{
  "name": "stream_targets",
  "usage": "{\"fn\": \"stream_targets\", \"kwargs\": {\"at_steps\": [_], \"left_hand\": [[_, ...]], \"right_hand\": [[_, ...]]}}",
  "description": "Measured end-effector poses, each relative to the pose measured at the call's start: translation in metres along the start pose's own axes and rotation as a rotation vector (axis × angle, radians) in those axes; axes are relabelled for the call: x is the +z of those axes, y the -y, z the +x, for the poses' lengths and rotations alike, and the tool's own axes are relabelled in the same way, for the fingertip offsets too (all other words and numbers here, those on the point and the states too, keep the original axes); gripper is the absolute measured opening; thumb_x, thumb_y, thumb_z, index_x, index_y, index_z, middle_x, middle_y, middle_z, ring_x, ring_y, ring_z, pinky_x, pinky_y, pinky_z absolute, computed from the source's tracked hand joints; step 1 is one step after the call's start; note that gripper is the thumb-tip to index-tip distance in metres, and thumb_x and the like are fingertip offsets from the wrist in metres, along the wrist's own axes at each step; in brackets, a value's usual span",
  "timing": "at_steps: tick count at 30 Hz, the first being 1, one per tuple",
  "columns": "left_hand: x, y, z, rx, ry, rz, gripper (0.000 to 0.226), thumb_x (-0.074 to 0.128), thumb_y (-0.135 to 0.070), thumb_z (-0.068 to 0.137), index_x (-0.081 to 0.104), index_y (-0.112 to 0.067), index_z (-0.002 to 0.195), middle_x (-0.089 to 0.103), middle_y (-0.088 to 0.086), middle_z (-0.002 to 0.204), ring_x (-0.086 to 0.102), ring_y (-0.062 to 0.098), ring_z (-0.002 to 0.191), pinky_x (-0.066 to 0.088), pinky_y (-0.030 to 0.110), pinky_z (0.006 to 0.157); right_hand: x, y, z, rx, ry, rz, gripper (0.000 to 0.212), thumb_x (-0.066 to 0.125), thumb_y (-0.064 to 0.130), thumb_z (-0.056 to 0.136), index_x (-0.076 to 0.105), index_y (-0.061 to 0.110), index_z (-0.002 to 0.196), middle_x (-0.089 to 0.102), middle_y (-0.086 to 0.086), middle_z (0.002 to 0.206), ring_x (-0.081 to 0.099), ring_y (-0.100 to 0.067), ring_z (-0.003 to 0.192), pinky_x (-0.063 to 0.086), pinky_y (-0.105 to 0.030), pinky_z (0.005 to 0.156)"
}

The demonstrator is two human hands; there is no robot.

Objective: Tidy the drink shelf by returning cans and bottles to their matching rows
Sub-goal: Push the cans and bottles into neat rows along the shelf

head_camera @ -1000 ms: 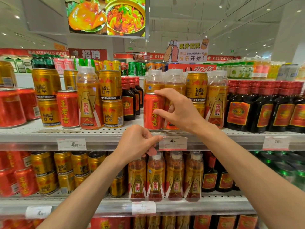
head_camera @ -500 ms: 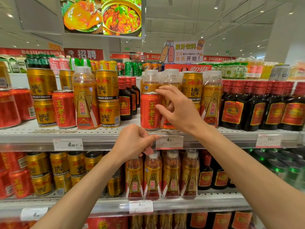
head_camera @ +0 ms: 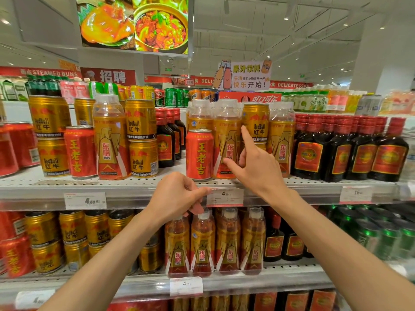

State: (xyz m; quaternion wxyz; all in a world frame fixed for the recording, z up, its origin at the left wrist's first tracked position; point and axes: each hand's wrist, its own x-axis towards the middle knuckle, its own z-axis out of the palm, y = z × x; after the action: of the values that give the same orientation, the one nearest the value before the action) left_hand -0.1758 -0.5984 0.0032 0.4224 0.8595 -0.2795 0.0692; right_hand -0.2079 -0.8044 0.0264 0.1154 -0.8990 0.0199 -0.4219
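On the upper shelf (head_camera: 134, 182) a red can (head_camera: 199, 153) stands alone in front of a row of orange bottles (head_camera: 226, 135). A gold Red Bull can (head_camera: 256, 122) sits on another gold can among those bottles. My right hand (head_camera: 256, 167) is open just right of the red can, its index finger stretched up onto the gold can and its thumb near an orange bottle. My left hand (head_camera: 177, 196) is curled at the shelf's front rail (head_camera: 134, 196), with the thumb on top by a price tag and the fingers underneath.
Further left, a second red can (head_camera: 79, 151) and an orange bottle (head_camera: 110, 140) stand among stacked gold cans (head_camera: 141, 140). Dark red-capped bottles (head_camera: 350, 153) fill the right side. The lower shelf holds gold cans (head_camera: 71, 234), orange bottles (head_camera: 202, 243) and green cans (head_camera: 386, 239).
My right hand has let go of the red can, which stays standing, and moved right and up to the gold can. My left hand has stayed at the rail.
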Motion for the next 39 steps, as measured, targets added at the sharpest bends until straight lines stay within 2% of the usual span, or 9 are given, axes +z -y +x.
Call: {"fn": "stream_targets", "kwargs": {"at_steps": [4,6,8,11,14,18,28,33,39], "left_hand": [[-0.001,-0.001,-0.001,0.006,0.0,0.006,0.043,0.071,-0.046,0.092,0.074,-0.009,0.07,0.075,-0.005,0.058,0.062,0.003,0.041,0.047,0.015,0.047],[0.0,-0.001,0.0,0.006,-0.001,0.006,0.044,0.071,-0.047,0.091,0.074,-0.009,0.07,0.075,-0.005,0.057,0.063,0.005,0.042,0.049,0.017,0.048],[0.0,0.0,0.0,0.007,-0.002,0.001,0.044,0.071,-0.047,0.091,0.074,-0.01,0.068,0.075,-0.005,0.057,0.065,0.007,0.044,0.05,0.019,0.049],[0.0,0.0,0.0,0.017,-0.004,0.007,0.043,0.072,-0.045,0.092,0.073,-0.012,0.065,0.075,-0.005,0.057,0.064,0.004,0.043,0.049,0.018,0.048],[0.001,0.001,0.0,0.028,-0.005,0.015,0.042,0.071,-0.045,0.092,0.072,-0.013,0.065,0.075,-0.005,0.057,0.065,0.003,0.044,0.05,0.019,0.049],[0.0,0.001,0.0,0.032,-0.003,0.02,0.042,0.071,-0.046,0.092,0.072,-0.013,0.065,0.075,-0.005,0.057,0.066,0.004,0.045,0.051,0.019,0.05],[0.0,0.003,0.0,0.026,0.005,-0.009,0.041,0.071,-0.044,0.093,0.073,-0.012,0.067,0.076,-0.004,0.059,0.072,0.011,0.053,0.056,0.025,0.052],[0.002,0.003,0.0,0.017,-0.009,-0.004,0.043,0.071,-0.045,0.092,0.074,-0.011,0.067,0.076,-0.003,0.059,0.066,0.005,0.045,0.048,0.017,0.047],[0.003,0.001,0.0,-0.004,-0.02,-0.005,0.042,0.073,-0.046,0.09,0.073,-0.011,0.067,0.075,-0.003,0.057,0.071,0.006,0.051,0.05,0.018,0.051]], "right_hand": [[-0.004,0.007,0.0,0.039,0.095,0.015,0.092,0.059,0.053,0.095,0.005,0.018,0.162,0.064,0.008,0.08,0.063,-0.009,0.077,0.048,-0.041,0.088],[-0.003,0.005,0.001,0.053,0.085,0.044,0.092,0.061,0.051,0.094,0.008,0.018,0.162,0.064,0.008,0.08,0.062,-0.008,0.077,0.042,-0.031,0.081],[0.001,0.005,0.0,0.039,0.038,0.073,0.093,0.064,0.051,0.093,0.012,0.017,0.162,0.063,0.008,0.076,0.061,-0.006,0.071,0.047,-0.024,0.075],[0.008,0.004,-0.002,-0.01,-0.004,0.106,0.094,0.067,0.05,0.091,0.014,0.018,0.161,0.062,0.007,0.073,0.06,-0.007,0.067,0.053,-0.024,0.068],[0.007,-0.001,-0.003,-0.019,0.013,0.115,0.092,0.067,0.048,0.091,0.013,0.022,0.161,0.063,0.007,0.075,0.06,-0.007,0.069,0.049,-0.022,0.074],[0.011,-0.014,-0.003,-0.019,0.014,0.159,0.093,0.068,0.05,0.09,0.011,0.029,0.161,0.061,0.011,0.073,0.059,-0.004,0.067,0.057,-0.053,0.086],[0.015,-0.017,-0.003,-0.025,0.029,0.152,0.094,0.067,0.047,0.092,0.005,0.033,0.16,0.061,0.014,0.071,0.06,-0.001,0.067,0.053,-0.061,0.091],[0.013,-0.013,-0.006,-0.034,0.009,0.165,0.091,0.068,0.043,0.093,0.01,0.025,0.162,0.064,0.012,0.072,0.062,-0.003,0.067,0.059,-0.035,0.068],[0.007,-0.014,-0.009,-0.009,0.037,0.221,0.086,0.069,0.041,0.093,0.018,0.026,0.16,0.064,0.009,0.078,0.061,-0.007,0.069,0.059,-0.036,0.072]]}}
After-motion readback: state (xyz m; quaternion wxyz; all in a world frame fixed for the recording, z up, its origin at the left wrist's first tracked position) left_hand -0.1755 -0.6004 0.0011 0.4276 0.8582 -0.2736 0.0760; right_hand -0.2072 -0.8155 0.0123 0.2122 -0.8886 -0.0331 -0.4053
